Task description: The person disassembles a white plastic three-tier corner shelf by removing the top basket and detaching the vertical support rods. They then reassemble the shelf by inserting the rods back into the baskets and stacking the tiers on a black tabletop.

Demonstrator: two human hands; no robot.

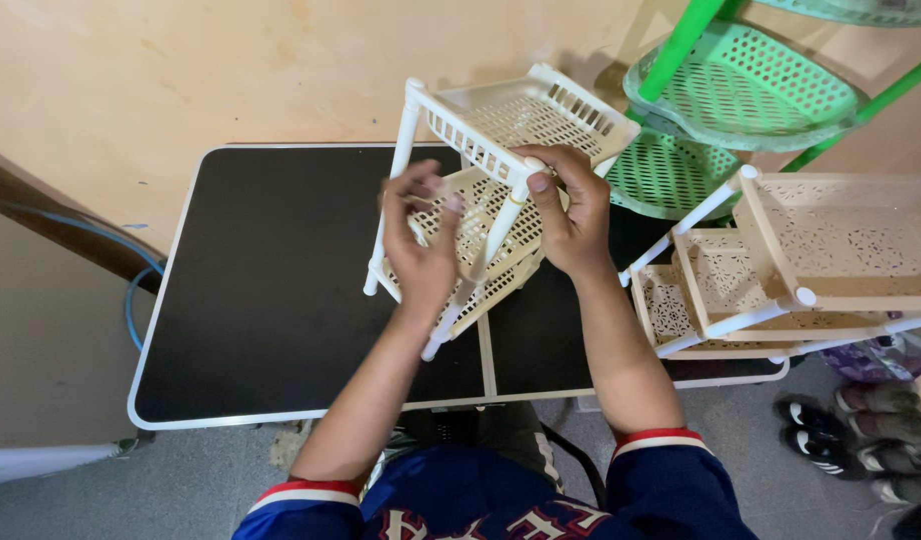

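A small beige plastic rack (501, 130) with perforated shelves and white posts stands tilted on the black folding table (261, 290). My left hand (421, 235) grips one of its white posts and the middle shelf from the near side. My right hand (571, 210) holds the front edge of the top shelf, thumb on a white post joint. Both hands are closed on the rack.
A second, larger beige rack (811, 260) lies tilted at the table's right edge. A green plastic rack (741, 100) leans against the wall behind it. Several shoes (871, 430) sit on the grey floor at right. A blue hose (131, 290) runs at left.
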